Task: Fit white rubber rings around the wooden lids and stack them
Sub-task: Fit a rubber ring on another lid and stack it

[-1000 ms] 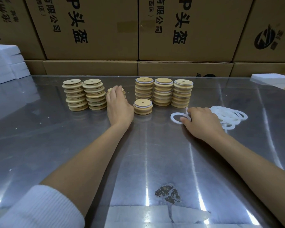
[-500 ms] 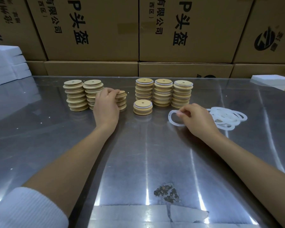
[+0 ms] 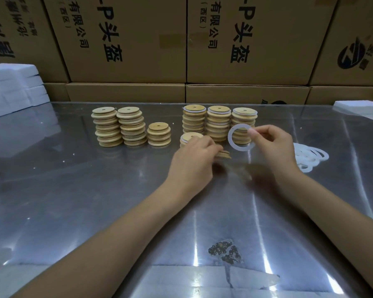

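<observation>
Left hand (image 3: 194, 155) grips a blurry lid (image 3: 223, 154) just in front of the ringed stacks (image 3: 219, 123); right hand (image 3: 274, 145) pinches a ring (image 3: 233, 143) beside them. Open worktop (image 3: 95, 201) nearer me, boxes (image 3: 138, 39) behind the stacks.

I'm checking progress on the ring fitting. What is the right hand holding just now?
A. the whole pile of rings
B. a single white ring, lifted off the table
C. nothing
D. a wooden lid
B: the right hand pinches one white ring in the air, in front of the lid stacks, apart from the pile of rings.
</observation>
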The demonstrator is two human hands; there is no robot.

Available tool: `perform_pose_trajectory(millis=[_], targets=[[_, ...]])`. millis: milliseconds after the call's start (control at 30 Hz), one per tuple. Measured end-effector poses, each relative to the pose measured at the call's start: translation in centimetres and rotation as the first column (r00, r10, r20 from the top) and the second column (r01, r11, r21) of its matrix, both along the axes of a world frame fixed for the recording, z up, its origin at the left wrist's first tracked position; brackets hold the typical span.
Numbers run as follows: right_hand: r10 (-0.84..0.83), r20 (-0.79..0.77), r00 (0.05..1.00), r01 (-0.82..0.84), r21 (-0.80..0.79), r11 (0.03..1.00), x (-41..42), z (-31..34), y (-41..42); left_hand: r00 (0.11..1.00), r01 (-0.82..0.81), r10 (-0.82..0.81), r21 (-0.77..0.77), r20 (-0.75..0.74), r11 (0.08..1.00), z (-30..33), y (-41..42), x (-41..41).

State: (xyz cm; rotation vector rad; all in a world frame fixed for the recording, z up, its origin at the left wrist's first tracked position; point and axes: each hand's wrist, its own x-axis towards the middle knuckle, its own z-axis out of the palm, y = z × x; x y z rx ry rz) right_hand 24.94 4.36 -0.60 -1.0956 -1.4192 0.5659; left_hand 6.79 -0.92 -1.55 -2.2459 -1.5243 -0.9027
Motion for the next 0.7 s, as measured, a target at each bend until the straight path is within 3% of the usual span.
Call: perform_pose_trajectory(millis=[167, 300, 400, 467, 533, 600, 700], targets=[[0.184, -0.146, 0.972, -0.202, -0.117, 0.972, -0.3, 0.2, -0.3, 0.994, 0.077, -0.086, -0.133, -0.062, 0.988, -0.7, 0.1, 0.1], [0.249, -0.195, 0.949, -0.291, -0.229, 0.929, -0.4, 0.1, -0.2, 0.990, 0.137, -0.126, -0.208, 0.066, 0.968, -0.9, 0.1, 0.0], [0.235, -0.115, 0.965, -0.260, -0.331, 0.907, -0.3, -0.4, -0.1, 0.955, 0.057, -0.005, -0.168, 0.297, 0.984, -0.5, -0.1, -0.1], [0.235, -0.043, 0.971, -0.233, -0.372, 0.898, -0.4, -0.7, -0.1, 0.922, -0.040, 0.112, -0.197, 0.371, 0.980, -0.5, 0.0, -0.3], [0.216, 0.069, 0.974, -0.177, -0.359, 0.916, -0.4, -0.9, 0.0, 0.916, -0.070, 0.173, -0.280, 0.361, 0.957, -0.7, 0.1, -0.5], [0.206, 0.194, 0.959, -0.133, -0.335, 0.933, -0.6, -1.0, 0.1, 0.947, -0.077, 0.187, -0.379, 0.262, 0.922, -1.0, 0.3, -0.5], [0.199, 0.317, 0.927, -0.091, -0.326, 0.941, -1.0, -1.3, 0.2, 0.973, -0.082, 0.161, -0.413, 0.162, 0.907, -1.3, 0.6, -0.3]])
